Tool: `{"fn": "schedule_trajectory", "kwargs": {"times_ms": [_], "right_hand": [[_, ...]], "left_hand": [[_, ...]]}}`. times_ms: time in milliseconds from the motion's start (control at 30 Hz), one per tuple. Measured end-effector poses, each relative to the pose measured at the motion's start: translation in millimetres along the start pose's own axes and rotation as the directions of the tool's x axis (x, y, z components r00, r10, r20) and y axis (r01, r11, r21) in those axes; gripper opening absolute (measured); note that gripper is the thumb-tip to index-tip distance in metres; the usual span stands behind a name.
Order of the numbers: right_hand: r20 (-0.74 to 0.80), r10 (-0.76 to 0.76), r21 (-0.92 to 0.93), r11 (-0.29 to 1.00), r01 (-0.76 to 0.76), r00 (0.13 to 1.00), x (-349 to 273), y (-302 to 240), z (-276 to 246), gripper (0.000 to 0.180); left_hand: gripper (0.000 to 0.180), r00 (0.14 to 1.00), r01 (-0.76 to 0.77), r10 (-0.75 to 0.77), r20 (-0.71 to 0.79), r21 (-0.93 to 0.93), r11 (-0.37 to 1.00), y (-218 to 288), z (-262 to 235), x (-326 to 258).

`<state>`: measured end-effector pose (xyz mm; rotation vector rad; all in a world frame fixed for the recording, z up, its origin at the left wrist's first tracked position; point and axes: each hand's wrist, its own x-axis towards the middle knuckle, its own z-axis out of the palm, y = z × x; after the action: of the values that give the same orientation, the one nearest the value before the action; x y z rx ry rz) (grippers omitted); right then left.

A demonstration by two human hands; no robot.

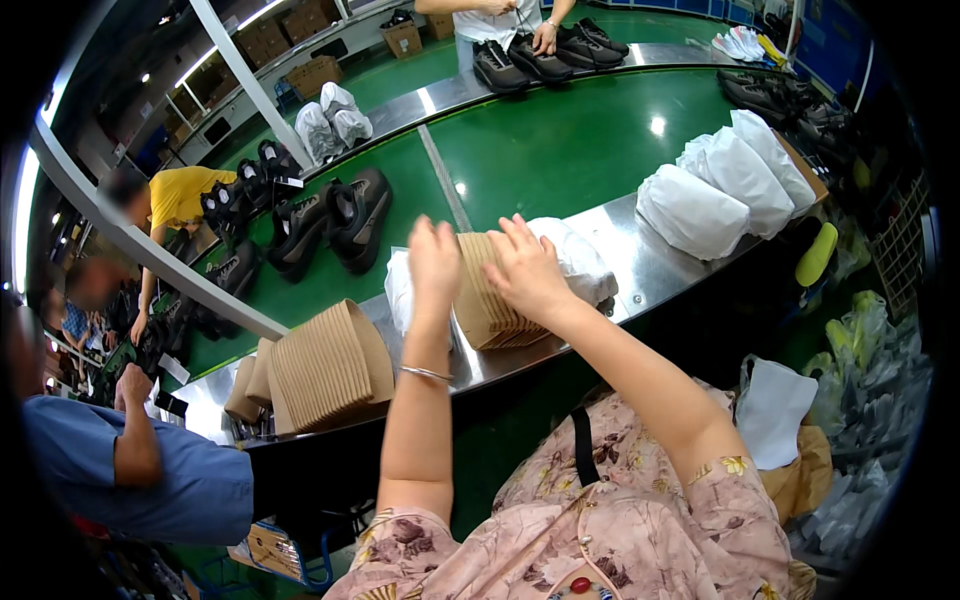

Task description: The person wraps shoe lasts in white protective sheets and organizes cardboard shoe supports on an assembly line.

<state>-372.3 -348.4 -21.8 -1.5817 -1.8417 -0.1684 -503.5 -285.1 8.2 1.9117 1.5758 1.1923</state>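
Observation:
A stack of folded brown cardboard pieces (487, 318) stands on the metal edge of the green conveyor in front of me. My right hand (528, 272) lies over its right upper side, fingers spread and stretched out. At the stack's left, my left hand (435, 262) is raised with the fingers pointing up, smeared by motion; whether it touches the cardboard I cannot tell. Behind my right hand is a white-wrapped bundle (577, 256), partly hidden. Another piece of white wrapping (399, 287) shows to the left of my left hand.
A second cardboard stack (325, 375) sits left on the metal edge (620, 235). White-wrapped bundles (700, 205) lie at the right. Dark shoes (357, 220) stand on the green belt (560, 150). Across it, a person's hands (543, 38) handle shoes; another person in blue (140, 465) is at left.

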Motion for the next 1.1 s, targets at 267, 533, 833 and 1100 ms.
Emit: {"fn": "schedule_trajectory", "kwargs": {"times_ms": [267, 533, 833, 1100], "right_hand": [[0.394, 0.084, 0.109, 0.984, -0.138, 0.915, -26, -19, 22, 0.049], [0.37, 0.103, 0.002, 0.994, -0.112, 0.923, -31, -48, 22, 0.047], [0.333, 0.209, 0.078, 0.966, -0.247, 0.92, -32, -39, 24, 0.048], [0.108, 0.235, 0.328, 0.909, -0.258, 0.966, -32, -15, 7, 0.047]], "left_hand": [[0.025, 0.922, 0.365, -0.329, 0.206, -0.75, 0.552, -48, 32, -56], [0.026, 0.935, 0.217, -0.338, -0.103, -0.588, 0.779, -71, 27, -74], [0.029, 0.925, 0.056, -0.102, -0.366, -0.132, 0.99, -12, -6, -83], [0.025, 0.682, -0.277, 0.162, -0.714, -0.047, 0.96, 75, -63, -105]]}}
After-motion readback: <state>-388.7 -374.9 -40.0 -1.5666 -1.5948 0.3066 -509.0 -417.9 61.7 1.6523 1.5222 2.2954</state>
